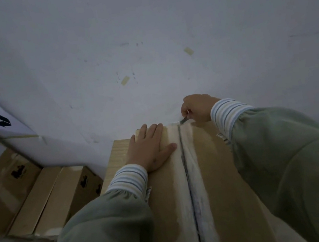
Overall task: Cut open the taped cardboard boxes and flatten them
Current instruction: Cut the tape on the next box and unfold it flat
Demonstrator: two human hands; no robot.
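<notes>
Against white wall (140,29), left hand (148,147) presses flat on box (215,174); right hand (198,106) grip clamps cutter (184,119).

The scene is dim and bluish-grey, lit softly with no strong shadows. The wall (141,40) reads flat and grainy. A faint sheen lies on the tape (181,180) along the box seam. Wide-angle distortion bends the edges, and the near sleeves (298,172) look soft.

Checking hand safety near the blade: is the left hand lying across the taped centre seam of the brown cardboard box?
No: the left hand lies flat on the brown cardboard box, left of its seam.
</notes>
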